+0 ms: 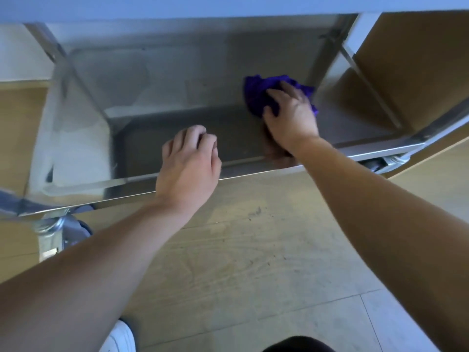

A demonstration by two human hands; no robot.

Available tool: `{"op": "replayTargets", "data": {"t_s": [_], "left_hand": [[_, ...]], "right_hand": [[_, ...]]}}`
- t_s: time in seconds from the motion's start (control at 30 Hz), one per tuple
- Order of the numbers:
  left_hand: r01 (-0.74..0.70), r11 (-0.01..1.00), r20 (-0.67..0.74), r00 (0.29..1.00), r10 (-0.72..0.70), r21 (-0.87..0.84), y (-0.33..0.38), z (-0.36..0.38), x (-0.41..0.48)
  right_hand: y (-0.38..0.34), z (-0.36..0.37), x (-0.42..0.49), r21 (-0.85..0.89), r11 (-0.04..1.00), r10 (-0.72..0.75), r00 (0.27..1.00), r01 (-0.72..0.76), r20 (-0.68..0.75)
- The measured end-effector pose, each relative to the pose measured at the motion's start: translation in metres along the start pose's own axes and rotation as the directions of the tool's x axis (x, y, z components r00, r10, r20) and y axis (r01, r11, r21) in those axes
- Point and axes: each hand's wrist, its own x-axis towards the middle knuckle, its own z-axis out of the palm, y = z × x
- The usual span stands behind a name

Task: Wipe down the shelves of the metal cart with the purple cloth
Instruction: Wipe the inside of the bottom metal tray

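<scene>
Purple cloth (264, 95) lies bunched at the far right of the cart's (76, 191) bottom shelf (177, 138). It is pressed to the metal under the right hand (291, 115), whose grip curls over the wad, likely so a thick pad drags across the tray. The left hand (189, 163) rests on the shelf's front lip with fingers loosely curled, probably to steady the cart; whether its grip clasps the lip cannot be told.

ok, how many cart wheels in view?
2. Left caster under the shelf's near-left corner; right caster under its near-right corner. Far-side casters, if any, are hidden by the shelf.
</scene>
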Motion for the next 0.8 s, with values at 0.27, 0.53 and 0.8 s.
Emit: {"op": "replayTargets", "data": {"t_s": [0.27, 0.53, 0.8], "left_hand": [[0.021, 1.0, 0.028, 0.999, -0.021, -0.005, -0.001, -0.001, 0.0], [0.033, 0.998, 0.045, 0.999, -0.03, -0.057, -0.004, -0.007, 0.0], [0.09, 0.993, 0.01, 0.996, -0.091, 0.07, -0.049, -0.027, -0.017]], "right_hand": [[-0.051, 0.016, -0.004, 0.052, 0.993, -0.107, 0.993, 0.105, 0.046], [-0.053, 0.016, 0.002, 0.166, 0.963, -0.228, 0.969, 0.21, 0.097], [-0.081, 0.039, 0.025, 0.1, 0.992, 0.079, 0.997, -0.078, -0.005]]}}
